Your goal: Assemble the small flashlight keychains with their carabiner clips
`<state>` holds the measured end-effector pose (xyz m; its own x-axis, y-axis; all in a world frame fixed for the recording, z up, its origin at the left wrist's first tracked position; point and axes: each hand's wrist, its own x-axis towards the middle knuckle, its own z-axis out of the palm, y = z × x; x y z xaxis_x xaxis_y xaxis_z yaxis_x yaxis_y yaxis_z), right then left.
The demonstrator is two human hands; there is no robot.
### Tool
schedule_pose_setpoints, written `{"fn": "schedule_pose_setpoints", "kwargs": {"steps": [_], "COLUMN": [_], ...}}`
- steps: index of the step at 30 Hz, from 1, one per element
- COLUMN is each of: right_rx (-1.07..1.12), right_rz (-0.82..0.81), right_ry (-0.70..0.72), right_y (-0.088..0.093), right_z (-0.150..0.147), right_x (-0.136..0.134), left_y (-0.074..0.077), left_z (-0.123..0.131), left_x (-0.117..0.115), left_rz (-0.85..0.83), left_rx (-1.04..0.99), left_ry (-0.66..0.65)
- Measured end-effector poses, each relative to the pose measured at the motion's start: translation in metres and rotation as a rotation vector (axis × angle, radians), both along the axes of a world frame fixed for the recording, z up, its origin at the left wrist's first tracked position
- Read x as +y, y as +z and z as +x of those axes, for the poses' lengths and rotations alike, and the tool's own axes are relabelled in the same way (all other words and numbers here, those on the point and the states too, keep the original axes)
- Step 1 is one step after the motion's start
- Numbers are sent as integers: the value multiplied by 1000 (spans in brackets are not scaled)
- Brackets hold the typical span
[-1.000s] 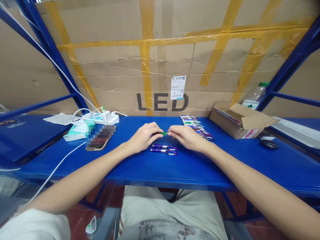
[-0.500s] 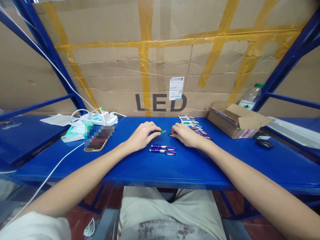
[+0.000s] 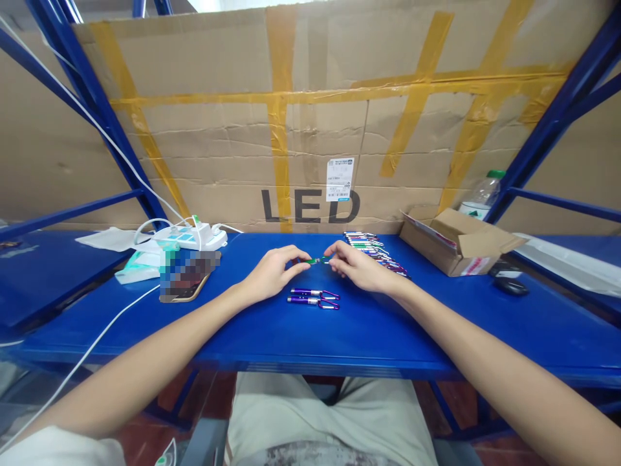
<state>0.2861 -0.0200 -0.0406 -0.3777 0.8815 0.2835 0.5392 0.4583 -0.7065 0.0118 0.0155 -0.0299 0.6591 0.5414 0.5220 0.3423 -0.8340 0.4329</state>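
Note:
Over the middle of the blue table, my left hand (image 3: 272, 270) pinches a small green penlight (image 3: 313, 261) between thumb and fingertips, its metal end pointing right. My right hand (image 3: 358, 268) has its thumb and forefinger closed on a small green carabiner clip (image 3: 326, 259), mostly covered by the fingers. Clip and penlight end meet between the hands; whether they are joined is too small to tell. Just below lie two purple penlights (image 3: 305, 301) side by side, each with a purple carabiner at its right end. Behind my right hand, several coloured penlights (image 3: 361, 243) lie in a row.
At left on the table (image 3: 272, 336) are a phone (image 3: 196, 285), a face mask (image 3: 138, 265) and a white power strip (image 3: 206, 237) with cables. At right stand an open cardboard box (image 3: 456, 249), a black mouse (image 3: 510, 286) and a bottle (image 3: 485, 194). A large cardboard sheet (image 3: 218, 149) backs the table.
The green carabiner in my right hand has come left to the end of the green penlight. My right fingers have shifted and extended. The camera view has tilted up slightly.

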Motion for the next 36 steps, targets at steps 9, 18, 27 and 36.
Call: {"fn": "schedule_pose_setpoints", "kwargs": {"steps": [9, 18, 27, 36], "right_rx": [173, -97, -390, -530], "right_rz": [-57, 215, 489, 619], "right_ry": [101, 55, 68, 66], "right_y": [1, 9, 11, 12], "right_z": [-11, -14, -12, -14], "right_x": [-4, -12, -17, -19], "left_y": [-4, -4, -1, -3], "left_z": [5, 7, 7, 8], "left_x": [0, 3, 0, 1], "left_rz": [-333, -490, -487, -523], "left_rx": [-137, -223, -238, -249], "left_ry": [-39, -56, -47, -56]}}
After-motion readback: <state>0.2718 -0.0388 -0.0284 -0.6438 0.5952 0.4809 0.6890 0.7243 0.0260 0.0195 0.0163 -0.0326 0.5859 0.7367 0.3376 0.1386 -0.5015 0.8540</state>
